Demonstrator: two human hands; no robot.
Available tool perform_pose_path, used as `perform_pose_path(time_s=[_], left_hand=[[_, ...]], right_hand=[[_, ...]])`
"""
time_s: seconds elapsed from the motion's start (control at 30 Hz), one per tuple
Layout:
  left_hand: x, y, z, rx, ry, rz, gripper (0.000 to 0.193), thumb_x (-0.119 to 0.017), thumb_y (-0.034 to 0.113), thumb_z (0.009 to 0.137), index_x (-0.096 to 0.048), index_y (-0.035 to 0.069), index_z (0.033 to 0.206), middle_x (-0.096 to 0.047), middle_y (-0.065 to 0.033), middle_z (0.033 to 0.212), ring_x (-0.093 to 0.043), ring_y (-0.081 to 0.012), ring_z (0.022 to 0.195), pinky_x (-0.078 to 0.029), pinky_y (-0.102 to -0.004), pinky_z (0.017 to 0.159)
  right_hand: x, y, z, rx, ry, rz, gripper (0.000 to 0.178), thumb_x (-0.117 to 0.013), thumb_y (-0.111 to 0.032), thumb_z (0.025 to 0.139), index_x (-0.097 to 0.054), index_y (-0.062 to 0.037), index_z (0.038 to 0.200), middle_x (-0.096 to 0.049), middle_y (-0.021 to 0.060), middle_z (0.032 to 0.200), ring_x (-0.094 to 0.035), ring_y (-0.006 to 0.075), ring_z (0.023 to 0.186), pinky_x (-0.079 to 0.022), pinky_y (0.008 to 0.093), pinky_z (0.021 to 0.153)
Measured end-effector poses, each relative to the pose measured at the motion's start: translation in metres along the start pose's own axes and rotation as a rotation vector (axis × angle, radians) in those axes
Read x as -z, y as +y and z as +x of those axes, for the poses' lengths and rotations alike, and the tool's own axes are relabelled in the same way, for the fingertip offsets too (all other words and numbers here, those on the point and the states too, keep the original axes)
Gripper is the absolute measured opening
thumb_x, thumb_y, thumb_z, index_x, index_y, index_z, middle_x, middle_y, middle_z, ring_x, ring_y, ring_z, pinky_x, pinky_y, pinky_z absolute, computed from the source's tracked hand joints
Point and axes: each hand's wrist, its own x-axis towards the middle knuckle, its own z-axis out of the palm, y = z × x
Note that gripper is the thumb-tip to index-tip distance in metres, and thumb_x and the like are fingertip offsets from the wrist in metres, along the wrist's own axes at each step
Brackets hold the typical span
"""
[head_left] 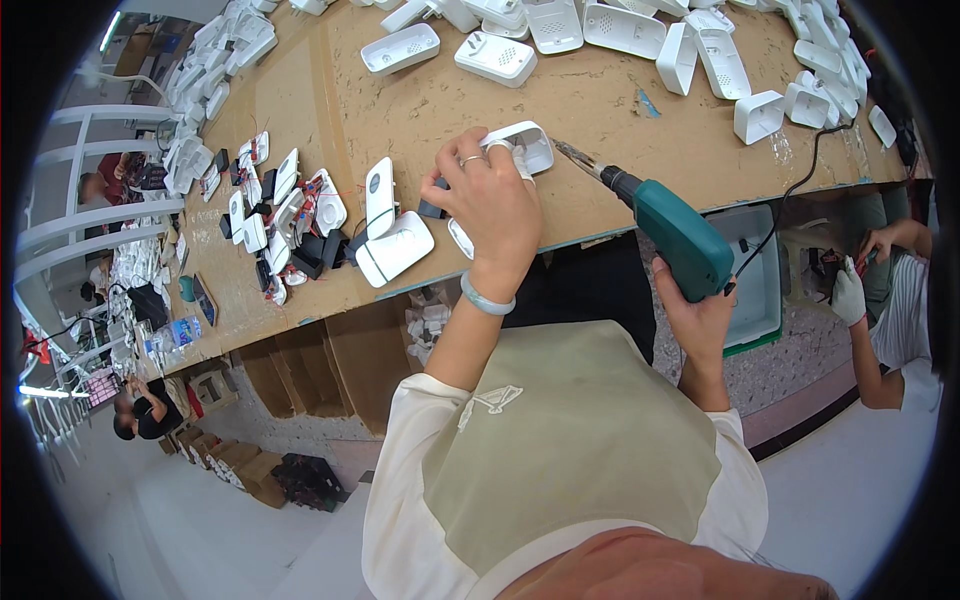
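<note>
My left hand (490, 205), with a ring and a pale bracelet, is closed on a small white plastic housing (538, 150) at the table's near edge. The housing's hollow side faces up, and my fingers hide part of it. In my right hand (697, 322) is a green corded power tool (680, 235) with a black collar and a narrow, stained metal tip. That tip points at the housing's right side, a small gap away. Left of my left hand, a white housing part (380, 198) stands on end beside a white cover (398, 248) lying on the table.
Several white parts with red wires and black boxes (290, 215) crowd the table's left. White housings (497, 58) are heaped along the far side. A black cord (812, 165) crosses at right, above a grey bin (755, 270). A co-worker's gloved hand (849, 295) is at far right.
</note>
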Motion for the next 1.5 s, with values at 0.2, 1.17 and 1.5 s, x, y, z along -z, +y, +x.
perform_pose_path(time_s=[0.2,1.17,1.5], left_hand=[[0.007,-0.011,-0.013,0.093,-0.036,-0.129,0.017,-0.069,0.005,0.074,-0.068,-0.001,0.090,-0.056,-0.0200,0.128,-0.052,-0.0366,0.116,-0.032,-0.0519,0.097],[-0.079,-0.338,-0.464,1.072,-0.711,-0.121,0.046,-0.067,0.017,0.071,-0.067,-0.004,0.111,-0.069,-0.0299,0.106,-0.066,-0.0428,0.104,-0.053,-0.0435,0.093],[0.096,-0.349,-0.225,0.921,0.330,0.290,0.024,-0.068,0.020,0.090,-0.062,-0.003,0.087,-0.065,-0.0235,0.087,-0.065,-0.0434,0.082,-0.051,-0.0500,0.073]], right_hand=[[0.002,0.009,-0.012,-0.038,0.092,-0.065,0.016,-0.082,-0.010,0.081,-0.071,-0.0024,0.091,-0.070,0.0050,0.079,-0.064,0.0119,0.068,-0.047,0.0248,0.063],[-0.017,-0.039,-0.005,-0.002,0.060,0.014,0.029,-0.066,0.002,0.091,-0.063,0.0022,0.120,-0.070,0.0061,0.105,-0.049,0.0043,0.060,-0.037,0.0205,0.051],[-0.027,-0.032,0.014,0.010,0.112,-0.081,0.026,-0.064,-0.004,0.095,-0.065,0.0022,0.120,-0.068,0.0026,0.097,-0.048,0.0038,0.061,-0.037,0.0205,0.053]])
